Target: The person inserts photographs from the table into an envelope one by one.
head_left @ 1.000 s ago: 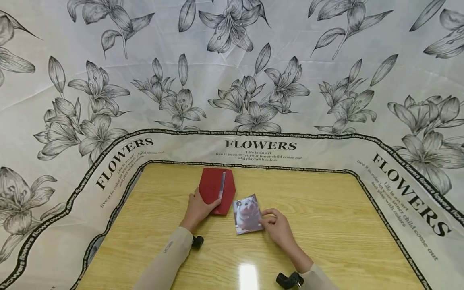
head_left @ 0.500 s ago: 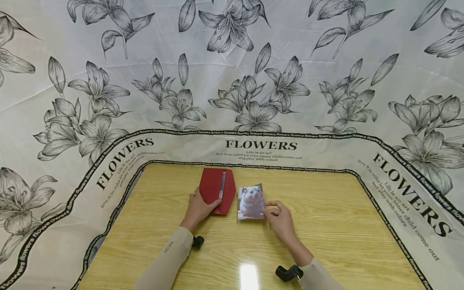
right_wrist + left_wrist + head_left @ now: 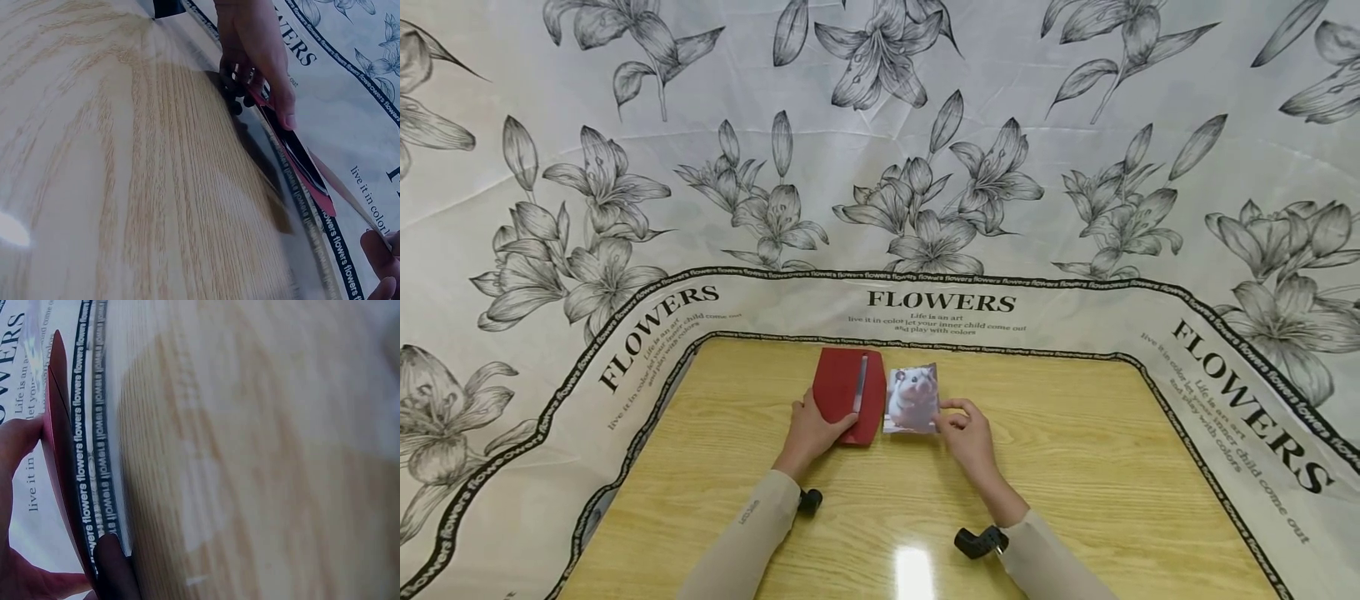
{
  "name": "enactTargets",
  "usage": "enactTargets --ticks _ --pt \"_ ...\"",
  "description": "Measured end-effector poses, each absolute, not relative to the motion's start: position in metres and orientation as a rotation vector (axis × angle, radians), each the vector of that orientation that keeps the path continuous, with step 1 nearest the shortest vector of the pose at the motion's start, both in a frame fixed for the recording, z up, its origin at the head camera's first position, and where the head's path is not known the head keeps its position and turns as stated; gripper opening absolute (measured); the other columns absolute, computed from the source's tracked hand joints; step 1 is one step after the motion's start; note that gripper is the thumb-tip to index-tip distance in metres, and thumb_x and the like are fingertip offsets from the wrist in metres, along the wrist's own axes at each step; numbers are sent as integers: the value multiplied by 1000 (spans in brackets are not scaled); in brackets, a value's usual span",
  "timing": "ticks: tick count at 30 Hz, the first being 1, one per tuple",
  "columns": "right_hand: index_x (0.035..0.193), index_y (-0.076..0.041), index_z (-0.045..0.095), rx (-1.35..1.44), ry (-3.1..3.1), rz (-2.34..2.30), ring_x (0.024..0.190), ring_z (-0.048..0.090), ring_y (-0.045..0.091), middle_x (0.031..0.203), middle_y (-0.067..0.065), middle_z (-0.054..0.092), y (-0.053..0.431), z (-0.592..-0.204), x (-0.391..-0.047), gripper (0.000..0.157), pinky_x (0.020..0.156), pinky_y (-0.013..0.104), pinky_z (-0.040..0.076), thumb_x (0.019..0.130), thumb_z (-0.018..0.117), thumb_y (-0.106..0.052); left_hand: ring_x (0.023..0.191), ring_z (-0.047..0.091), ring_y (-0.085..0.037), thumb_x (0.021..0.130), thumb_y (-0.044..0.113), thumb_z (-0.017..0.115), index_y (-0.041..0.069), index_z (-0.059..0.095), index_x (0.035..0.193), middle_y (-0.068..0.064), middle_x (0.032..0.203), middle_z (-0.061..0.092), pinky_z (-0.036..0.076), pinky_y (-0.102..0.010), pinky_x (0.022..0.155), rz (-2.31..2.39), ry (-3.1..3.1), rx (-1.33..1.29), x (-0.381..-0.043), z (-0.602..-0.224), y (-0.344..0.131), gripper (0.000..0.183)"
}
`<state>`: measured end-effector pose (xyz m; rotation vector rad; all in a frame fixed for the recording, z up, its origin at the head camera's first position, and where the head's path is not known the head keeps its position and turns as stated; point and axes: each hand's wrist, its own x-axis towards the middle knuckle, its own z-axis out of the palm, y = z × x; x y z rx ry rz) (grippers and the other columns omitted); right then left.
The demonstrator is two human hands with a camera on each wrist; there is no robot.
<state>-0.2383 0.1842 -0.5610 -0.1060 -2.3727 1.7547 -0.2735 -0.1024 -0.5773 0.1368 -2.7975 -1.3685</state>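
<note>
A red envelope (image 3: 838, 383) with a silver strip (image 3: 860, 385) down its right part is held over the table by my left hand (image 3: 807, 432). The thumb lies on its front by the strip's lower end, with fingers behind, as the left wrist view shows. Just right of the envelope is a picture card (image 3: 912, 400) of a pale hamster-like animal. My right hand (image 3: 967, 435) pinches the card's lower right edge between thumb and fingers. In the right wrist view, the envelope (image 3: 322, 197) shows a dark gap along its side, and the card (image 3: 340, 186) appears edge-on, angled towards it.
The wood-grain table (image 3: 1075, 467) reflects a bright light near its front. A white cloth (image 3: 940, 208) with grey flowers and lettering rises behind and around the sides. Black wrist devices (image 3: 980, 542) sit at both sleeves.
My right hand has moved the picture card away from me and then left, up beside the envelope. The envelope's right edge now looks more rounded. My left hand stays in place.
</note>
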Motion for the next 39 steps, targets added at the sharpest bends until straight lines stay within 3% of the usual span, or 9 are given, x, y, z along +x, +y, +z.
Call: enactTargets --ticks 14,21,24,30,37,39 --pt "122 -1 70 -92 -2341 1770 56 51 11 85 16 78 167 -562 -260 25 50 24 37 99 78 -8 114 60 -38 88 56 86 -1 27 166 -28 134 49 55 -56 99 -1351 -2806 137 -274 -576 -104 113" --pt "121 1 69 -97 -2320 1785 63 64 39 85 17 78 158 -559 -269 25 48 23 37 99 77 -4 116 60 -40 87 56 86 -1 26 166 -29 136 48 54 -57 100 -1344 -2811 138 -274 -576 -103 114" --pt "122 1 69 -107 -2323 1788 68 67 44 86 18 78 153 -560 -274 25 48 23 38 99 78 -4 118 60 -40 87 57 85 0 26 167 -29 137 48 54 -57 101 -1345 -2813 142 -273 -576 -103 115" --pt "120 2 68 -125 -2299 1828 65 67 41 81 12 78 145 -565 -280 24 47 21 39 98 77 -2 120 59 -41 87 57 85 -2 25 167 -29 138 47 53 -58 102 -1334 -2816 134 -274 -578 -103 115" --pt "121 3 68 -134 -2318 1807 53 56 16 82 13 77 137 -564 -285 25 47 22 37 98 77 -4 121 59 -44 87 55 86 -3 25 166 -32 139 46 52 -59 103 -1326 -2809 123 -275 -578 -103 115" --pt "121 3 68 -140 -2336 1788 55 57 16 84 15 78 135 -564 -286 25 48 22 37 99 76 -5 121 59 -45 88 54 86 -2 24 167 -32 140 46 52 -59 103 -1327 -2810 127 -275 -579 -103 115"
